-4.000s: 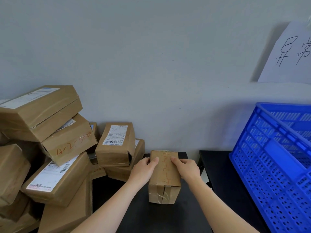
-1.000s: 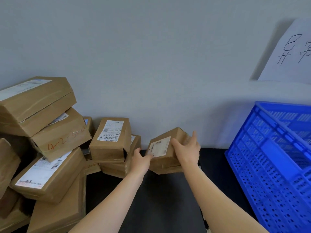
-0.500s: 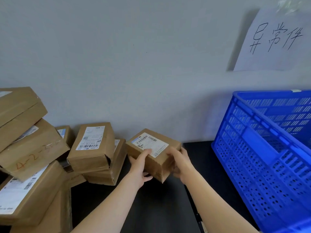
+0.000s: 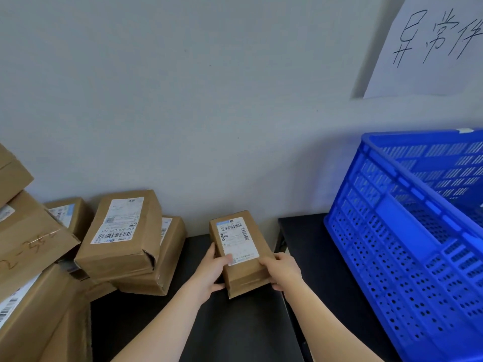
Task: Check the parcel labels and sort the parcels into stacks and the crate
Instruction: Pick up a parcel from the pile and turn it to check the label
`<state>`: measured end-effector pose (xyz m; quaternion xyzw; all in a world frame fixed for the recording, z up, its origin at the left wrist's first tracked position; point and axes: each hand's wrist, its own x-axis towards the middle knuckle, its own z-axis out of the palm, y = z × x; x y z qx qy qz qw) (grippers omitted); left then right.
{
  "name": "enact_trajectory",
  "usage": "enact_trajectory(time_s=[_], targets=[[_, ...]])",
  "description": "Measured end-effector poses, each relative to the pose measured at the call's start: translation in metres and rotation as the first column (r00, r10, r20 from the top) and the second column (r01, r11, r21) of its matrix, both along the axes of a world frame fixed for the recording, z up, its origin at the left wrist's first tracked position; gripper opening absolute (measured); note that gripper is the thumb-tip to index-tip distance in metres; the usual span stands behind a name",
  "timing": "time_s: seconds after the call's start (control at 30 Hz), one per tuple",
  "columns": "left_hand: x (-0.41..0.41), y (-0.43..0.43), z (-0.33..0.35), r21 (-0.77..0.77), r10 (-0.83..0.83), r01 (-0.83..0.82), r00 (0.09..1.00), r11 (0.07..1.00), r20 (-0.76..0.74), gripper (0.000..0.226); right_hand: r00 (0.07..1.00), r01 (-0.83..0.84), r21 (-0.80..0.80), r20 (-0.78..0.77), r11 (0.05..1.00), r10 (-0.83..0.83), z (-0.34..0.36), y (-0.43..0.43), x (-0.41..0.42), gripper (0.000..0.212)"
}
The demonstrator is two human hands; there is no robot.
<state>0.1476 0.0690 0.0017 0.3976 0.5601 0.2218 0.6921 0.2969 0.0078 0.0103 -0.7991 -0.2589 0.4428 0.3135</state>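
Observation:
A small brown parcel (image 4: 244, 273) with a white barcode label facing up is held over the black table (image 4: 235, 330), in the middle of the head view. My left hand (image 4: 210, 273) grips its left side, thumb on the label's lower corner. My right hand (image 4: 282, 270) grips its right side near the front end. A blue perforated crate (image 4: 407, 257) stands to the right, its inside mostly hidden. A pile of brown parcels (image 4: 122, 236) fills the left.
The pile reaches from the wall to the left front edge; one parcel (image 4: 28, 241) bears orange handwriting. A white paper sign (image 4: 431, 45) with handwritten characters hangs on the wall above the crate. A narrow gap (image 4: 281, 244) splits the two black tabletops.
Both hands have lifted and turned the parcel over: the orange-marked side faced up four seconds ago, now the barcode label faces up and its long side points away from me. My view shifted right.

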Motion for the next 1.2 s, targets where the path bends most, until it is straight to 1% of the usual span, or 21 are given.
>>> enact_trajectory(time_s=[0.1,0.27,0.43,0.5,0.67,0.73,0.8,0.87,0.97,1.07,1.2], targets=[[0.011,0.006,-0.002,0.045,-0.017,0.019,0.999,0.999,-0.05,0.063,0.999,0.007,0.004,0.041,1.0,-0.007,-0.004,0.005,0.007,0.043],[0.02,0.021,-0.006,0.088,-0.053,0.061,0.995,0.994,-0.086,0.061,0.997,0.002,-0.003,0.076,1.0,-0.002,-0.009,0.014,0.015,0.044],[0.028,0.032,-0.004,0.129,-0.111,0.127,0.986,0.984,-0.124,0.06,0.99,-0.007,0.063,0.141,0.998,-0.002,-0.009,0.024,0.016,0.049],[0.03,0.034,-0.004,0.149,-0.126,0.148,0.981,0.978,-0.15,0.061,0.987,-0.02,0.063,0.16,0.998,0.009,-0.009,0.027,0.017,0.05],[0.031,0.036,-0.003,0.194,-0.144,0.184,0.968,0.964,-0.204,0.061,0.989,-0.022,0.056,0.15,0.998,0.013,-0.01,0.033,0.02,0.051],[0.03,0.037,-0.001,0.227,-0.169,0.223,0.958,0.948,-0.232,0.06,0.989,-0.016,0.059,0.149,0.998,0.007,-0.009,0.034,0.019,0.053],[0.029,0.036,0.003,0.3,-0.191,0.286,0.932,0.91,-0.308,0.058,0.978,0.013,0.1,0.206,0.995,-0.033,-0.009,0.035,0.016,0.055],[0.026,0.035,0.009,0.404,-0.133,0.293,0.916,0.867,-0.379,0.055,0.951,0.037,0.189,0.295,0.981,-0.093,-0.004,0.037,0.012,0.053],[0.021,0.036,0.024,0.558,-0.009,0.228,0.93,0.798,-0.368,0.045,0.924,0.019,0.316,0.357,0.949,-0.138,0.012,0.045,0.002,0.044],[0.009,0.041,0.042,0.657,0.061,0.205,0.932,0.725,-0.358,0.037,0.931,-0.033,0.376,0.348,0.926,-0.108,0.031,0.055,-0.016,0.035],[-0.019,0.051,0.063,0.724,0.137,0.184,0.923,0.665,-0.36,0.034,0.954,-0.119,0.4,0.3,0.909,-0.008,0.054,0.067,-0.049,0.031]])
